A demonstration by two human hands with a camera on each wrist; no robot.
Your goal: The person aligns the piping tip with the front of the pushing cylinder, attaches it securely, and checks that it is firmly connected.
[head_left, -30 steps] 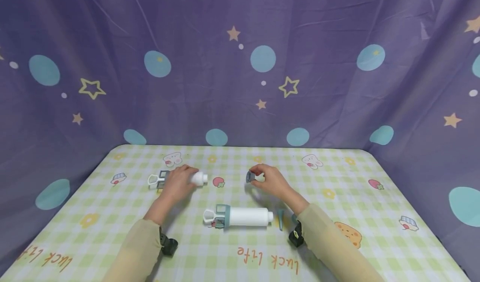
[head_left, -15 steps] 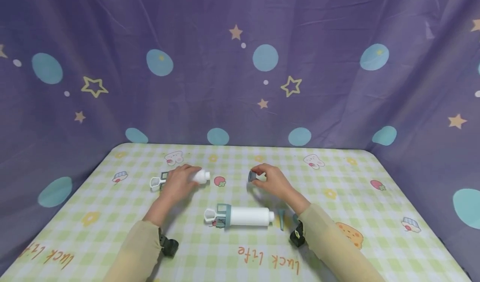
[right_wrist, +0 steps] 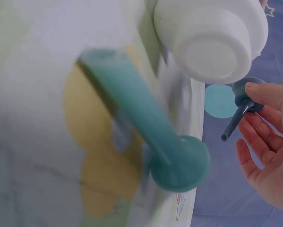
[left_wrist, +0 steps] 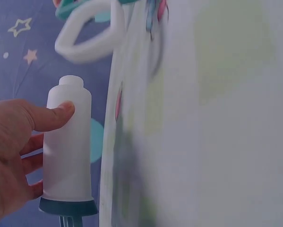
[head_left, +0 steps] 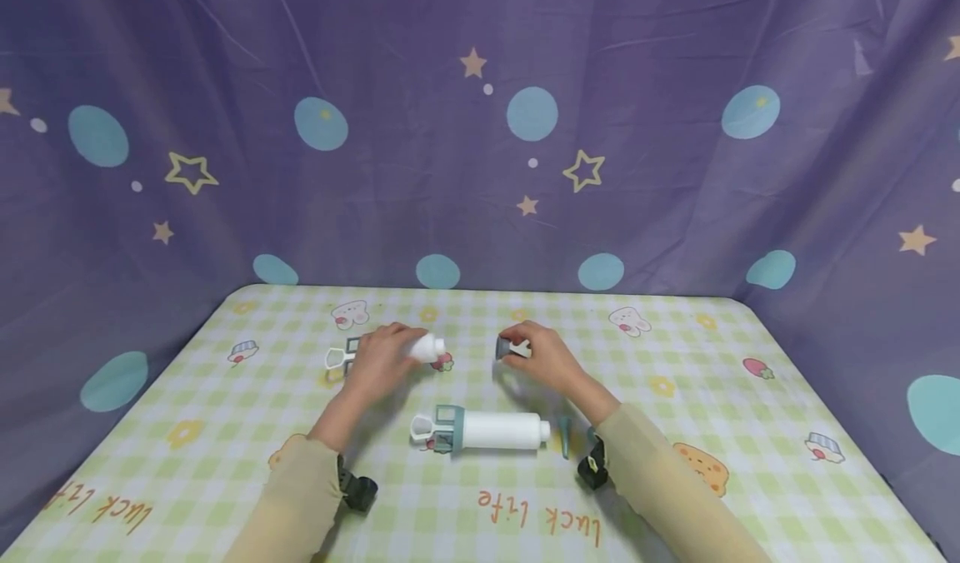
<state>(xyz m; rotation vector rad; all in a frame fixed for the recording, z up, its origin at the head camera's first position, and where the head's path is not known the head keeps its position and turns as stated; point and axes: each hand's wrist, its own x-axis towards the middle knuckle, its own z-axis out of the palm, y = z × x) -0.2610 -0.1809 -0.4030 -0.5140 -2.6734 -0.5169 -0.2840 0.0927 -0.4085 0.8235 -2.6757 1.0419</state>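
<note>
My left hand (head_left: 382, 365) grips the barrel of a white plastic syringe (head_left: 426, 348) with a ring handle. In the left wrist view the thumb lies along the barrel (left_wrist: 68, 156), and its neck carries no tip. To the right, my right hand (head_left: 553, 361) pinches a dark blue-grey nozzle (head_left: 502, 347) between thumb and fingers. The right wrist view shows its thin tube (right_wrist: 235, 120) pointing away from the palm. A gap separates the nozzle from the syringe's neck.
A second white syringe (head_left: 502, 431) with a teal collar lies between the forearms. Beside its neck is a loose teal nozzle (head_left: 566, 438), large in the right wrist view. A checkered cloth (head_left: 480, 538) covers the table; a purple curtain (head_left: 420, 171) hangs behind.
My left hand has carried the syringe to the right, nearer the nozzle. The right hand stays nearly in place, with the nozzle turned slightly. The second syringe lies where it was.
</note>
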